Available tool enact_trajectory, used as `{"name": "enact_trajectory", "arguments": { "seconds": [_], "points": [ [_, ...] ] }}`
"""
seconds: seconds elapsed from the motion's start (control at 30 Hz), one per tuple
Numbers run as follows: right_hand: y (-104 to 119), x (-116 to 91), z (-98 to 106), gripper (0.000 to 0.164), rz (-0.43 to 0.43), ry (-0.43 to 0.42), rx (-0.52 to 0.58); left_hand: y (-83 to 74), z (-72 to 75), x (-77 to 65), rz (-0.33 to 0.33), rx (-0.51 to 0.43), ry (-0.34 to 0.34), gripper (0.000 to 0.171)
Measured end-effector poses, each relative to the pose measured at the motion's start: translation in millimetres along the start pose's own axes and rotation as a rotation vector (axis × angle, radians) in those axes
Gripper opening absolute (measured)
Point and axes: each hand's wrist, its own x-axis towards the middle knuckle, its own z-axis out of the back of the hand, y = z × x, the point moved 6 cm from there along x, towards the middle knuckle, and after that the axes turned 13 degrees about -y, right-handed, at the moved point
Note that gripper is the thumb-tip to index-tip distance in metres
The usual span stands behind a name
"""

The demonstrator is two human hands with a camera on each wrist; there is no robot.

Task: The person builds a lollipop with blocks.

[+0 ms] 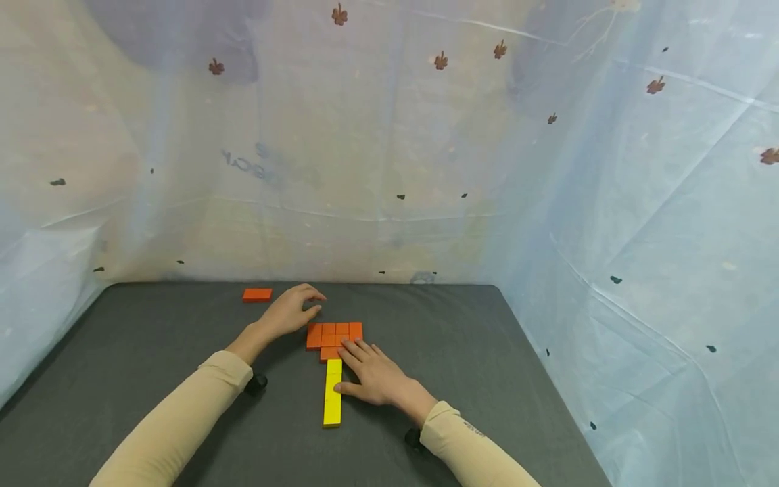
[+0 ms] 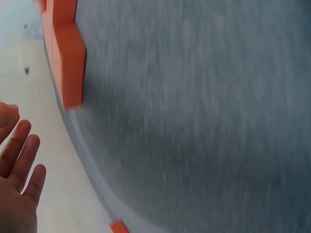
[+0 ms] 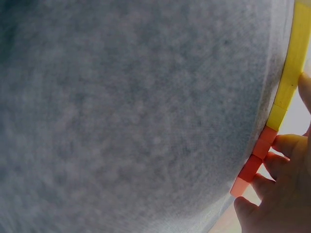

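Observation:
Several orange blocks [image 1: 328,329] lie flat against one another on the dark table, with a narrower orange piece [image 1: 328,353] on the near side. From it a strip of yellow blocks [image 1: 332,406] runs straight toward the person. My right hand [image 1: 379,379] is spread low, its fingertips on the right edge of the orange group and its thumb at the side of the yellow strip. My left hand [image 1: 289,314] hovers just beyond the group's upper left corner, fingers loosely bent and holding nothing. The left wrist view also shows that hand [image 2: 19,170] apart from the orange blocks [image 2: 72,68].
A single orange block [image 1: 257,295] lies near the table's far edge, to the left of my left hand. Translucent plastic sheeting [image 1: 328,149] with small leaf marks hangs behind the table [image 1: 475,379] and along its sides.

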Motion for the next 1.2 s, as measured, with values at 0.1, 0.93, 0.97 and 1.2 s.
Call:
{"name": "enact_trajectory", "arguments": {
  "seconds": [0.1,0.93,0.97,1.2],
  "points": [
    [0,0,1,0.079,0.003,-0.005,-0.003,11.4,12.0,2.3,0.033,0.007,-0.009,0.027],
    [0,-2,2,0.079,-0.006,0.004,0.024,98.7,69.8,-12.6,0.2,0.145,-0.011,0.035],
    [0,-2,2,0.079,-0.007,0.005,0.025,99.5,71.2,-13.5,0.205,0.151,-0.006,0.035],
    [-1,-1,0,0.079,-0.007,0.004,0.023,107.7,76.3,-16.3,0.221,0.21,0.025,0.033]
  ]
}}
